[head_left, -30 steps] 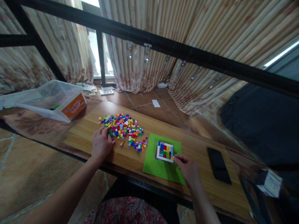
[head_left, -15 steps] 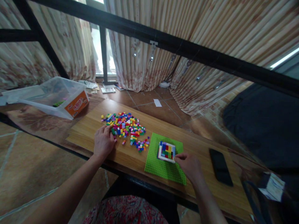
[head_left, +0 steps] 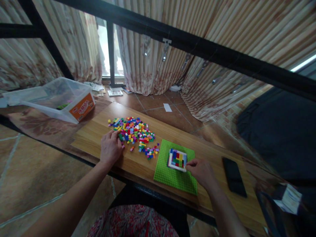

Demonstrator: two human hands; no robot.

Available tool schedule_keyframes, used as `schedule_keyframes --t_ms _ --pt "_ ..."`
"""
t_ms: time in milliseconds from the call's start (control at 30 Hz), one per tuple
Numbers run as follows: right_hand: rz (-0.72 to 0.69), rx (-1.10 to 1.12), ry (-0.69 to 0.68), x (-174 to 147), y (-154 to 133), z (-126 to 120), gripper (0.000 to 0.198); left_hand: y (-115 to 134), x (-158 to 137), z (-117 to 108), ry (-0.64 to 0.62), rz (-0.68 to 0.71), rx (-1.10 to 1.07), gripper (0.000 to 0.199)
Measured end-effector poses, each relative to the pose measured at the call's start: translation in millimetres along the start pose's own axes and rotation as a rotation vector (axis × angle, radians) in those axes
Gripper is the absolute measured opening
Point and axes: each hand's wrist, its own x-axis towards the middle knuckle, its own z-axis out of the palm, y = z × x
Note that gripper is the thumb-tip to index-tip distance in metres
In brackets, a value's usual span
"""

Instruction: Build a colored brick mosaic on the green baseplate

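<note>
A square build of toy bricks (head_left: 177, 159), with pale walls and a multicoloured inside, stands on a green baseplate (head_left: 163, 174). At its near right corner is my right hand (head_left: 201, 170), thumb and forefinger pinched together. Whatever is between those fingertips is too small to make out. My left hand (head_left: 110, 148) rests on the wooden board at the near left edge of a heap of loose bricks (head_left: 134, 131). Its fingers are bent toward the heap, with the thumb apart from them. No brick shows in it.
A black phone (head_left: 234, 176) lies on the wooden board (head_left: 209, 158), right of the baseplate. Far left stands a clear plastic bin (head_left: 61, 98) with an orange label. A dark metal bar (head_left: 192, 46) crosses the view above the board, in front of curtains (head_left: 153, 72).
The view has shifted slightly. My right hand keeps its pinch at the build's corner, and my left hand stays beside the heap.
</note>
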Motion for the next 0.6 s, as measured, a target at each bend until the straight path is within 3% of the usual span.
schedule_keyframes --t_ms 600 --pt "0.066 -0.061 -0.267 10.1 -10.1 -16.9 0.014 0.7 -0.8 0.3 -0.02 -0.008 0.022 0.039"
